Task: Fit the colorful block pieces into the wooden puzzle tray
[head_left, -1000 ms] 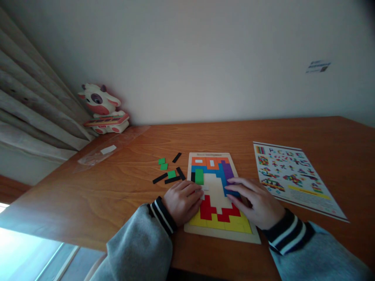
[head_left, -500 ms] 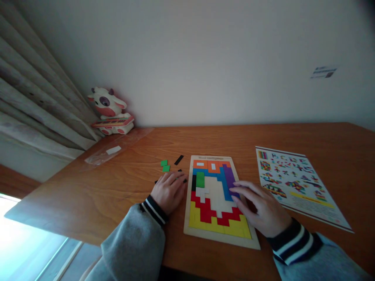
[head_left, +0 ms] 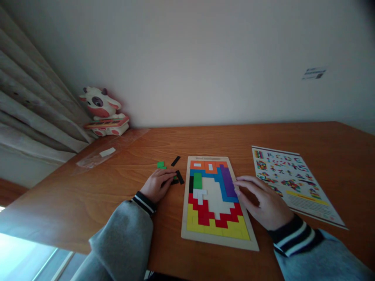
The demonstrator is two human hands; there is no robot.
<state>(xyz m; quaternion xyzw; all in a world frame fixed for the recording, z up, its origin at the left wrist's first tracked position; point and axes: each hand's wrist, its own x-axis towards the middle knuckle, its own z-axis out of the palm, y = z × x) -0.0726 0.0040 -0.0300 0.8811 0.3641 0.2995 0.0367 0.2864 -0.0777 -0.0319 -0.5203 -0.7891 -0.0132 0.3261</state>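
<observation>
A wooden tetris puzzle board (head_left: pixel 184 230) lies on the table, with flat yellow, red, white, black, green, blue, purple and orange pieces in it. A bare pale area shows in its middle. To its left, my left hand (head_left: pixel 158 184) has its fingers closed at the upper end of a black puzzle piece (head_left: pixel 179 177). Another black piece (head_left: pixel 174 182) lies partly under those fingers. At the board's right edge, my right hand (head_left: pixel 263 201) rests with thumb and forefinger slightly apart, beside the purple piece (head_left: pixel 227 179), and nothing shows between them.
Green pieces (head_left: pixel 160 164) and a black bar (head_left: pixel 175 160) lie beyond my left hand. A printed pattern sheet (head_left: pixel 304 197) is on the right. A clear plastic bag (head_left: pixel 88 160) and a cow toy with a keyboard (head_left: pixel 102 113) stand at the back left, near the curtain.
My left hand has drawn away from the board to the left, and its fingers have closed at a black piece. My right hand's thumb and forefinger have come nearer together. The view has shifted slightly.
</observation>
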